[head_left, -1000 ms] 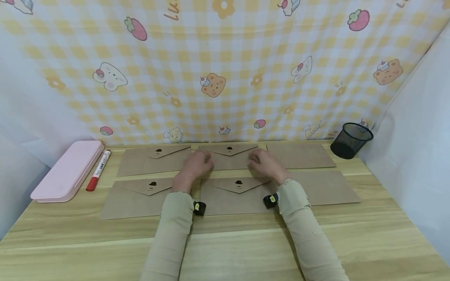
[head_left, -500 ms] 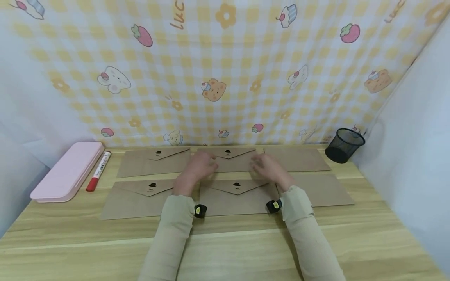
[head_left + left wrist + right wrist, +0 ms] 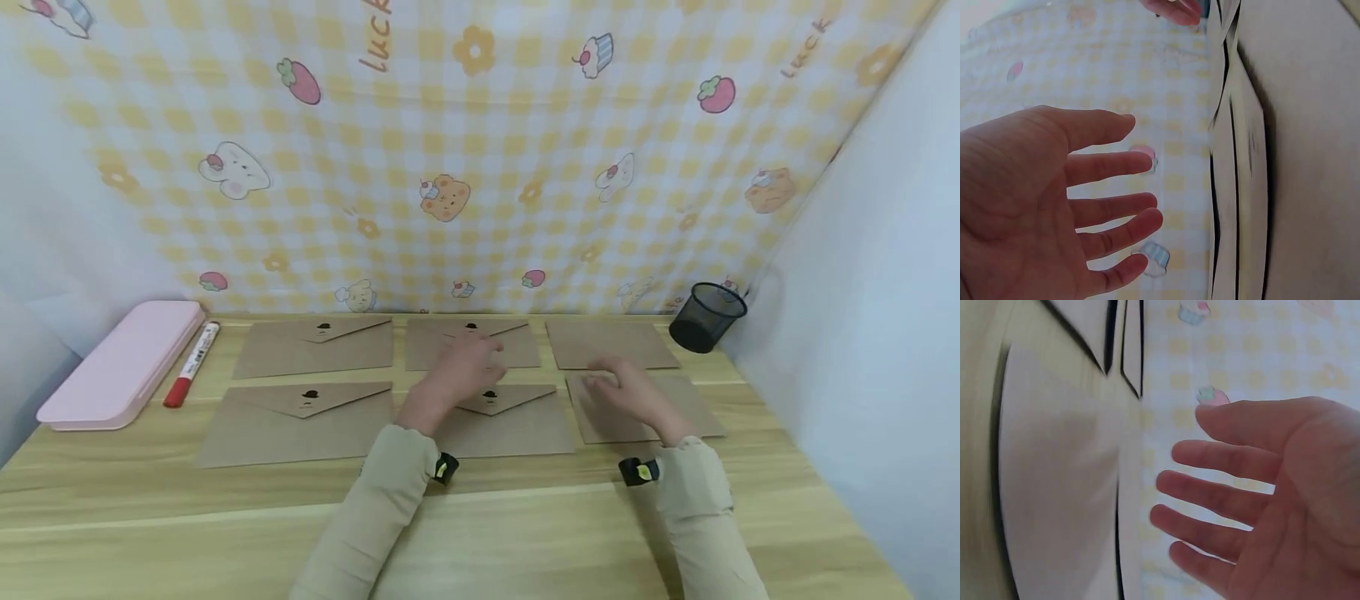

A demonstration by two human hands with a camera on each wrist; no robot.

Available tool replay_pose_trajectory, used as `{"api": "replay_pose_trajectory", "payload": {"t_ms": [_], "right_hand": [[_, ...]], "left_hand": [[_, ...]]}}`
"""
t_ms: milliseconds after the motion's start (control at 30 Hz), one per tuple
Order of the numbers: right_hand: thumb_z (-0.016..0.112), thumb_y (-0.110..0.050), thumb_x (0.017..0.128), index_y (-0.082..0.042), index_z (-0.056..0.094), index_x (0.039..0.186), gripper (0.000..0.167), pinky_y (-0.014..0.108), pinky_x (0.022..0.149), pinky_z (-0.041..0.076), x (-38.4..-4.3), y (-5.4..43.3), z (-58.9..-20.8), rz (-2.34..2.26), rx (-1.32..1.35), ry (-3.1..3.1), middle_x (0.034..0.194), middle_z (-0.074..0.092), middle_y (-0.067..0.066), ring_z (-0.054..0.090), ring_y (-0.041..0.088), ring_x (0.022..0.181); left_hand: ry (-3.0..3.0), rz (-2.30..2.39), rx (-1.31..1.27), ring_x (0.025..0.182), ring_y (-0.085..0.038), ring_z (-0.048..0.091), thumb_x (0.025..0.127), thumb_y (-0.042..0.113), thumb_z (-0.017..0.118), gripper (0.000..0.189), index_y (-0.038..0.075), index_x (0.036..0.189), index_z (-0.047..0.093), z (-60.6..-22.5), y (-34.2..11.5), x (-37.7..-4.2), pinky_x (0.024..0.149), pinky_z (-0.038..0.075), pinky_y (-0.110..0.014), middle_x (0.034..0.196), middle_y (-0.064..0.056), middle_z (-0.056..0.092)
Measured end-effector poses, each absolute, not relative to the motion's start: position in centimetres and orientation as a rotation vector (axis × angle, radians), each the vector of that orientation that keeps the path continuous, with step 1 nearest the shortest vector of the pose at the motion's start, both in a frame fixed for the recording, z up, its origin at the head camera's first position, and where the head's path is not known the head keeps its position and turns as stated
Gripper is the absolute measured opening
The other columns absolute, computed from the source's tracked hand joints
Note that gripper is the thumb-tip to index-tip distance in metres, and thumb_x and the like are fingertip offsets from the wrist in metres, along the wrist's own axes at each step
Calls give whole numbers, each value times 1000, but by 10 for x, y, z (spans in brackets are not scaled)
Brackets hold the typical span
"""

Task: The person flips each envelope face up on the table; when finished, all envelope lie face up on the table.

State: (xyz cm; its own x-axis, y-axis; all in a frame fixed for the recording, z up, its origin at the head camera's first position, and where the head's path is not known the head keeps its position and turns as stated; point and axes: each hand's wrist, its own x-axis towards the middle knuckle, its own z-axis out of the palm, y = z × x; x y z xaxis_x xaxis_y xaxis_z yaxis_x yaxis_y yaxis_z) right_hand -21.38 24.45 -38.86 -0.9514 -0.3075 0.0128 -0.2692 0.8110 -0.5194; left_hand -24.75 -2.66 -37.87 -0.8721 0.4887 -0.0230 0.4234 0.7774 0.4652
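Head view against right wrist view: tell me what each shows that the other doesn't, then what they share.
Only the head view shows the left hand, the pink case, the red-capped marker and the black mesh cup. Only the right wrist view shows the palm side of the right hand. Both show that hand itself, brown envelopes, the wooden table and the checked cloth.

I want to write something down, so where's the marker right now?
In the head view, the marker lies at the left, between the pink case and the leftmost envelopes.
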Motion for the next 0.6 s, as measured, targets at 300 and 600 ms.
{"api": "replay_pose_trajectory", "payload": {"t_ms": [300,600], "right_hand": [[55,-7,92,12,56,116,31,55,91,38,-185,282,-377,-673,-454,2984,118,55,29,48,45,112],[63,-4,85,16,55,113,35,59,89,37,-167,315,-378,-726,-459,2970,115,54,33,45,50,111]], "left_hand": [[2736,680,793,127,-35,36,91,25,56,40,9,128,55,-376,-5,-227,101,20,-61,135,-11,46],[2672,549,964,125,-26,41,89,30,62,45,11,129,54,-376,35,-207,98,35,-48,133,-6,50]]}}
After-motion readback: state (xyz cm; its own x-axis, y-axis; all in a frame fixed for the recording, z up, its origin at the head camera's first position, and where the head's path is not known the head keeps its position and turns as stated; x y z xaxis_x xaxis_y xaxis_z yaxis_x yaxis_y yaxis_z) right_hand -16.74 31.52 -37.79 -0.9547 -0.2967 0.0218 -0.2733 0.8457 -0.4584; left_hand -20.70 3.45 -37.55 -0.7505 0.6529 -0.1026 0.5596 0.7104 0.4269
